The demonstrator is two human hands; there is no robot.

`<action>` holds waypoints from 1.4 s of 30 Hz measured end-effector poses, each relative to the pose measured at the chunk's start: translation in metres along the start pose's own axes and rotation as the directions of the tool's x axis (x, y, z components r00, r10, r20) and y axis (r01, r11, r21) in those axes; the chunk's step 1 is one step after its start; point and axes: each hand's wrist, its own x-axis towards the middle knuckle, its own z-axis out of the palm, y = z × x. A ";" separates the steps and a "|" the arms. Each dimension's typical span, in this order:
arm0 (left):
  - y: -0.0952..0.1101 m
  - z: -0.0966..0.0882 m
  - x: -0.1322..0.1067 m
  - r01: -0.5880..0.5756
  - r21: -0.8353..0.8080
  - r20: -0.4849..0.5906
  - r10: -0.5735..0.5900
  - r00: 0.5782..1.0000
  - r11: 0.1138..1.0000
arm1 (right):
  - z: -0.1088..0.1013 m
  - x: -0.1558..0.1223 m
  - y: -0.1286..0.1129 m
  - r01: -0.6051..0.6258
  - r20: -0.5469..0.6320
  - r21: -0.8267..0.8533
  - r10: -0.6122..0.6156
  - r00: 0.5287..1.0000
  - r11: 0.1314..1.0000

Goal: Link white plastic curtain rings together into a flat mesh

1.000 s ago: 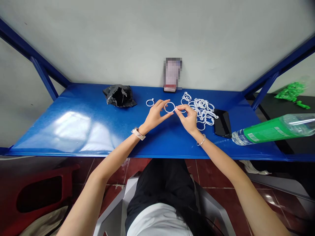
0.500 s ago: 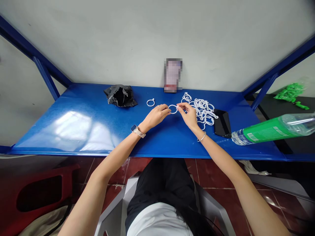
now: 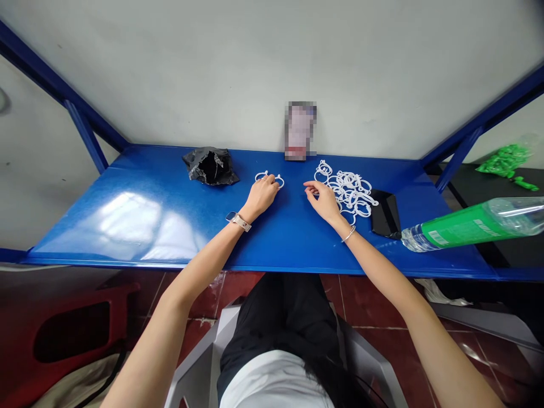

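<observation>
My left hand (image 3: 262, 197) is closed on a white plastic curtain ring (image 3: 281, 180), low over the table left of centre. Another white ring (image 3: 256, 175) lies beside it, partly hidden behind my fingers. My right hand (image 3: 322, 199) holds nothing, its thumb and fingers a little apart. It hovers at the left edge of a tangled pile of white rings (image 3: 351, 182), covering some of them.
A crumpled black plastic bag (image 3: 211, 166) sits open at the back left of the blue table (image 3: 178, 215). A blurred-out phone (image 3: 300, 130) leans on the wall. Right of the pile lie a dark phone (image 3: 385, 213) and a green-labelled bottle (image 3: 471, 225).
My left hand has moved left with the ring, bringing it beside the single ring on the table. My right hand has let go of that ring and stayed near the pile.
</observation>
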 end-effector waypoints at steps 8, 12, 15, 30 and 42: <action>-0.009 0.015 0.007 0.001 -0.024 -0.061 -0.003 0.998 1.000 | -0.001 -0.003 0.002 0.066 0.028 -0.275 -0.061 0.998 0.959; -0.008 0.015 0.007 0.027 -0.047 -0.038 -0.028 0.999 0.999 | -0.005 -0.003 0.001 0.000 -0.031 -0.411 -0.014 0.999 0.911; -0.008 0.015 0.007 0.042 -0.038 -0.034 -0.043 0.998 0.998 | -0.008 -0.004 0.002 -0.027 -0.065 -0.489 -0.006 0.998 0.872; 0.012 -0.006 0.001 0.113 -0.100 -0.041 -0.118 0.992 0.989 | -0.017 -0.003 -0.022 0.043 0.133 -0.539 0.035 0.990 0.841; 0.030 -0.003 -0.007 0.131 -0.986 0.116 -0.139 0.984 0.106 | -0.015 -0.006 -0.035 0.488 0.185 -0.350 -0.452 0.873 0.800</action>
